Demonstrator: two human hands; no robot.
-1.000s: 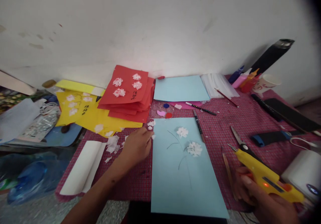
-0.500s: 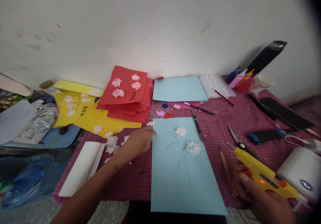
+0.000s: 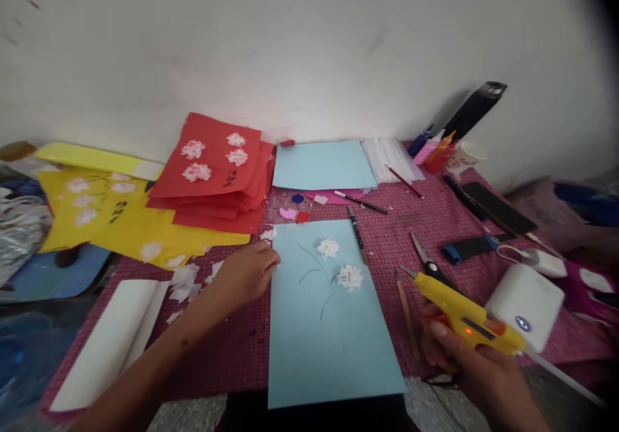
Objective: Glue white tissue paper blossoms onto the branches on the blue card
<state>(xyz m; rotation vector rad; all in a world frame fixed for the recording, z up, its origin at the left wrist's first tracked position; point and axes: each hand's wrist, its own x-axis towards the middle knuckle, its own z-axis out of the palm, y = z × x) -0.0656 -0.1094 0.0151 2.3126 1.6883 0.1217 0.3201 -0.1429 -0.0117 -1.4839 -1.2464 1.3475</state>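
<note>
My right hand [image 3: 464,361] is wrapped around a yellow hot glue gun [image 3: 452,303] with a lit orange light, its nozzle pointing left toward the light blue sheet. That blue sheet [image 3: 333,348] lies in front of me with thin drawn stems and two white paper flowers, one upper [image 3: 327,247] and one lower [image 3: 349,278]. At the sheet's upper left edge my left hand [image 3: 249,267] has its fingers curled together; whatever is between them is hidden. Just beyond the fingers sits a small crumpled white paper piece [image 3: 267,233]. White paper scraps [image 3: 184,282] lie left of that hand.
Red sheets with flowers [image 3: 213,190] and yellow sheets [image 3: 130,225] are at the back left. Scissors [image 3: 428,258], a pencil [image 3: 409,316] and a white box-shaped device [image 3: 525,303] lie on the right. A black-barrelled brush [image 3: 358,235] rests along the blue sheet's right edge.
The camera view has swung right, so things appear farther left. My left hand stays by the sheet's left edge with fingers closed. The right hand still holds the glue gun.
</note>
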